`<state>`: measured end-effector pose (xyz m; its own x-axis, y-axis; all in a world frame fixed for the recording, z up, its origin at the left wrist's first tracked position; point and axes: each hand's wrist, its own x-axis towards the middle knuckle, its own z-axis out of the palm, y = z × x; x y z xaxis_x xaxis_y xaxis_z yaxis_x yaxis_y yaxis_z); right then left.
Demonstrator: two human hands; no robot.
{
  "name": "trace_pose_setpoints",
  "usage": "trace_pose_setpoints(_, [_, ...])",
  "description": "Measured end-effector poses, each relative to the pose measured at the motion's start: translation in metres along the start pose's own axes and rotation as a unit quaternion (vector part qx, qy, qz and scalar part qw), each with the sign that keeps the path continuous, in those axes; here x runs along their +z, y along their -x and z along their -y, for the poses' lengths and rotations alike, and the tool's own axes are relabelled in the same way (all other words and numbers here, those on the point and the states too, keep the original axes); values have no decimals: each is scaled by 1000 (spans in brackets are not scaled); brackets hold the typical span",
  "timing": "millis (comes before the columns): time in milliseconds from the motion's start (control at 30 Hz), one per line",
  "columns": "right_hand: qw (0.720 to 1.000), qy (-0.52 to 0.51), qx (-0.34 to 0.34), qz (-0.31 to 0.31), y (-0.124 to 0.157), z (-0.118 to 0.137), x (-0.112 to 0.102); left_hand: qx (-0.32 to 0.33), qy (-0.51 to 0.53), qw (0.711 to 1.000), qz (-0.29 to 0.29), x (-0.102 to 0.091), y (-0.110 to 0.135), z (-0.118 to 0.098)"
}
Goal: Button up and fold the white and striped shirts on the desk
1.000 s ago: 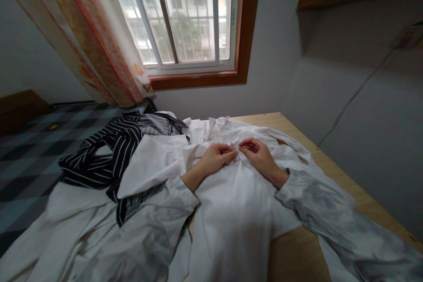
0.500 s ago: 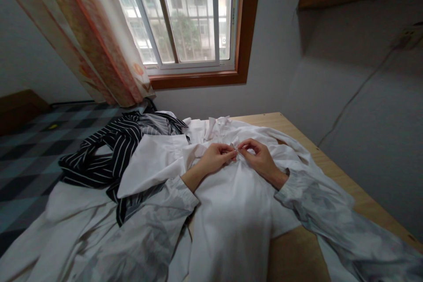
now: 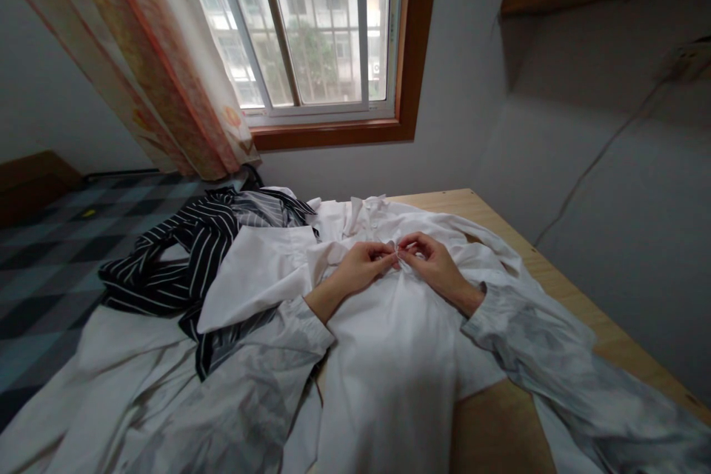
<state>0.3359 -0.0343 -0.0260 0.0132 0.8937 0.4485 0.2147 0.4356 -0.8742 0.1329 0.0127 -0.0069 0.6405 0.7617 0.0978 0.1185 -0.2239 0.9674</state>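
Note:
A white shirt point(image 3: 389, 355) lies spread on a wooden table point(image 3: 500, 429), collar toward the window. My left hand point(image 3: 364, 264) and my right hand point(image 3: 430, 261) meet at the shirt's front placket just below the collar. Both hands are closed in a pinch on the fabric edges there, fingertips nearly touching. What sits between the fingertips is too small to make out. Both my forearms wear pale grey-white sleeves.
A black-and-white striped garment point(image 3: 178, 259) is heaped to the left, partly under another white garment point(image 3: 261, 274). More pale cloth point(image 3: 138, 400) covers the near left. A window point(image 3: 311, 22) with a patterned curtain point(image 3: 138, 52) is behind; a grey wall point(image 3: 611, 185) runs along the table's right edge.
My right hand has shifted slightly left and closed tighter against my left hand at the placket. Nothing else has moved.

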Motion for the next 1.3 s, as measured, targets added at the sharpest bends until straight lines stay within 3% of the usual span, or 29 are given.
trace_pose_setpoints(433, [988, 133, -79, 8, 5, 11, 0, -2, -22, 999, -45, 5, 3, -4])
trace_pose_setpoints(767, [982, 157, -108, 3, 4, 15, 2, 17, -85, 990, -112, 12, 5, -1])
trace_pose_setpoints(867, [984, 148, -103, -10, 3, 14, 5, 35, -101, 986, -130, 14, 4, 1])
trace_pose_setpoints(1067, [996, 80, -22, -23, 3, 6, 8, 79, -162, 974, -134, 15, 5, -4])
trace_pose_setpoints(1300, [978, 191, -85, 23, 7, 12, 8, 112, -230, 959, -123, 13, 7, -7])
